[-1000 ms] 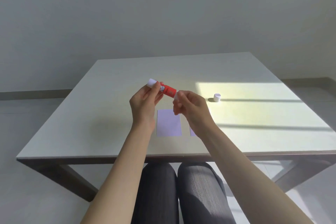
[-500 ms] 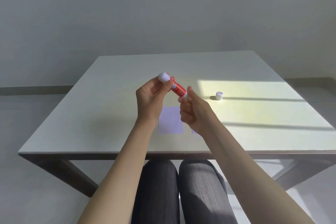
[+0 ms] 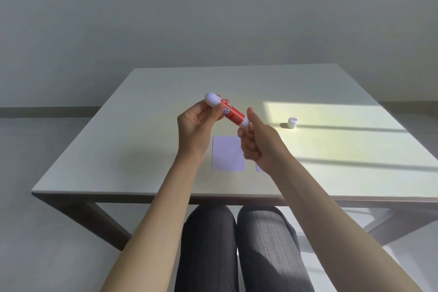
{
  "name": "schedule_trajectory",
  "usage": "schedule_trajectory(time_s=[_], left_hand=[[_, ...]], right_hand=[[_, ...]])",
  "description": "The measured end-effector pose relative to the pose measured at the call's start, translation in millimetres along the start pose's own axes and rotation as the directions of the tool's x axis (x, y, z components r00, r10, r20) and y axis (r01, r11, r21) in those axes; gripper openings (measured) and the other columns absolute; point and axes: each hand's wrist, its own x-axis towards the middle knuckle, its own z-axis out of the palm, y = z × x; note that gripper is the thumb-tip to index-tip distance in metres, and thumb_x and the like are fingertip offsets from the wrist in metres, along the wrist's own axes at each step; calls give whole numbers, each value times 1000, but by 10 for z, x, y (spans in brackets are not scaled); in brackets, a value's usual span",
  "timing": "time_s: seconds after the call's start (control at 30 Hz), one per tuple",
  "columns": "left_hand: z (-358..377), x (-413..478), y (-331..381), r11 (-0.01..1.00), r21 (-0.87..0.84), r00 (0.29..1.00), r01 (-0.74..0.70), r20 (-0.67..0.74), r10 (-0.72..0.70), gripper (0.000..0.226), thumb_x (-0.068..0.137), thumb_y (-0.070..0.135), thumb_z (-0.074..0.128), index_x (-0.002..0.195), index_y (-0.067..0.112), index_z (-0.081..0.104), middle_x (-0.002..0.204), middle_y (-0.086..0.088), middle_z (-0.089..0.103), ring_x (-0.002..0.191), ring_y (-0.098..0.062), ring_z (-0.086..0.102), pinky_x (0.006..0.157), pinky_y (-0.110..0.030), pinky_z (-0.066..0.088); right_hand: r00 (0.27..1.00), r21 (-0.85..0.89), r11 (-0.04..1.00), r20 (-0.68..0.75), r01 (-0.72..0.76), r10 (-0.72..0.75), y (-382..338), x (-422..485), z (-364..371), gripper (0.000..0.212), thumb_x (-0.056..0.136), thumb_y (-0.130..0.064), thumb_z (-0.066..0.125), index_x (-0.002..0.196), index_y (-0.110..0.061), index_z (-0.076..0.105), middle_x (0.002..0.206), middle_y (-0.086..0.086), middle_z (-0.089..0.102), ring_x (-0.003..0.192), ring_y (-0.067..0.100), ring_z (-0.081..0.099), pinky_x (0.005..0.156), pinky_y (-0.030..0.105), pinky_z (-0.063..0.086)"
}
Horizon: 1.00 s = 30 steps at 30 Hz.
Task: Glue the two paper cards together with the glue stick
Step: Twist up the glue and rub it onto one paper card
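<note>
Glue stick (image 3: 229, 111) lifted higher, tilted steeper than a second ago.
Left hand (image 3: 195, 127) pinches its upper end, right hand (image 3: 257, 142) its base, above two cards (image 3: 228, 153) on the sunlit desk (image 3: 142, 140); cap (image 3: 292, 123) at 3 o'clock, grey wall behind.

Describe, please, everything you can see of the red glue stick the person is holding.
The red plastic glue stick is a slim tube with black-and-white lettering. It has a rounded white end at upper left and a white end at lower right. It is held tilted in the air above the table. The left hand pinches its upper part; the right hand grips its lower end.
</note>
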Motion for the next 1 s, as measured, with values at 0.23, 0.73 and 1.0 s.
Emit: schedule_trajectory(time_s=[0.23, 0.73, 1.0], left_hand=[[-59, 51, -1, 1000, -25, 1000, 9, -11, -9, 13, 84, 12, 67, 96, 10, 72, 90, 1, 76, 95, -19, 70, 81, -27, 55], [-159, 32, -120, 993, 37, 946, 109, 302, -115, 24, 87, 26, 59, 108, 22, 68, 111, 9, 72, 115, -8, 61, 101, -23, 40], [-651, 209, -331, 710, 704, 810, 8, 412, -417, 66, 89, 29, 61, 146, 28, 28, 156, 6, 23, 146, -6, 13, 120, -33, 13]], right_hand=[[981, 69, 980, 55, 185, -188, 43, -18, -16, 22, 96, -27, 52, 88, -6, 56, 47, -4, 53, 43, 14, 42, 39, 19, 33], [969, 258, 966, 234, 22, -84, 61, 5, -19, 41, 88, -51, 50, 99, -15, 69, 72, 4, 65, 53, 15, 60, 51, 24, 51], [957, 173, 946, -148, 272, -248, -58, 188, -401, 12, 91, -18, 56, 79, -19, 54, 54, -10, 63, 48, 10, 45, 48, 18, 43]])
